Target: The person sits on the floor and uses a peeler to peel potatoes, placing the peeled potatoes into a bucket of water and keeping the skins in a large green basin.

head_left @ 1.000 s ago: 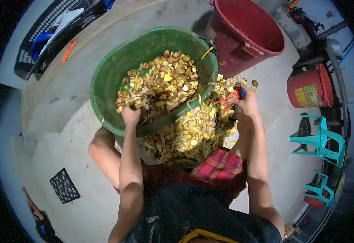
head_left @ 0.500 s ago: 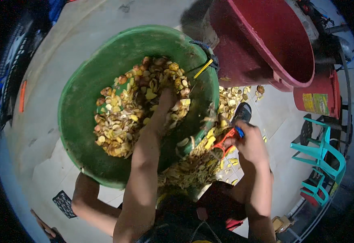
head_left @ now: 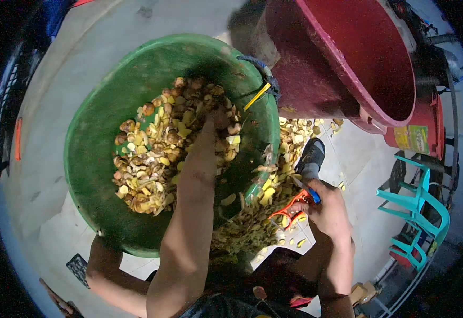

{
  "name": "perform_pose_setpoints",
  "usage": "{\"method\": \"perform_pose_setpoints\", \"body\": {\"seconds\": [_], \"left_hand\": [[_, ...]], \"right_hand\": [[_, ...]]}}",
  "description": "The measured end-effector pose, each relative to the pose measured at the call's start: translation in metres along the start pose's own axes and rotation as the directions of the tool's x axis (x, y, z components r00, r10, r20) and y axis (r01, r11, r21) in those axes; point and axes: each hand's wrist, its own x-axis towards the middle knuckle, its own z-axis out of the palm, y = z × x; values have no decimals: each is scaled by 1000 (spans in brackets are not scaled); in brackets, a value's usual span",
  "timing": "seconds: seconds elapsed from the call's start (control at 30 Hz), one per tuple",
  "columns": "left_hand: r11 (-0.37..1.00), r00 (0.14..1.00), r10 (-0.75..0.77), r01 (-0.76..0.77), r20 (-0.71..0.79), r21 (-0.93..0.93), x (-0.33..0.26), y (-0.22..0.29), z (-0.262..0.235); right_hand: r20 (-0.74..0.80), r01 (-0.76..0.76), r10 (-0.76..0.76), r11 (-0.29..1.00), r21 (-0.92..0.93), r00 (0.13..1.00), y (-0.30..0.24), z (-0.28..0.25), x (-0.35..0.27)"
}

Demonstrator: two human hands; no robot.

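Observation:
My left arm reaches into a big green tub (head_left: 91,153). Inside lies a heap of yellowish chunks and brown-skinned pieces that look like potatoes (head_left: 146,185). In shadow among them, my left hand (head_left: 221,117) has its fingers hidden. To the right of the tub, my right hand (head_left: 329,209) is closed round an orange peeler (head_left: 290,209) and a small blue-handled knife (head_left: 312,193), whose blade points up and left. Below these tools, a pile of peelings (head_left: 252,225) lies against the tub's near right side.
A large dark red barrel (head_left: 305,69) leans beyond the tub, with a red bucket (head_left: 433,127) beside it. Turquoise plastic stools (head_left: 419,196) stand at the right. Yellow scraps (head_left: 295,130) lie on the tiles near my shoe (head_left: 312,153). A yellow strip (head_left: 257,97) hangs at the tub's rim.
The tub and its contents sit slightly farther left in view. My right hand has turned, and the knife blade now shows. My left hand remains in the heap.

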Motion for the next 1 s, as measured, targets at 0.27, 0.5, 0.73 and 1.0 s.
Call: {"method": "perform_pose_setpoints", "body": {"seconds": [0.27,0.5,0.73,1.0], "left_hand": [[998,998,-34,31,48,61,-56,35,-37],[1000,999,-24,25,40,-16,-51,37,-18],[980,998,-51,59,49,-190,-69,40,-28],[517,981,-25,177,192,-838,-214,149,-82]], "right_hand": [[31,85,-85,996,16,996,-23,11,-10],[72,177,-175,984,-29,982,-15,29,-14],[85,146,-139,987,-73,987,-15,22,-7],[-84,182,-176,980,82,981,-9,20,-16]]}}
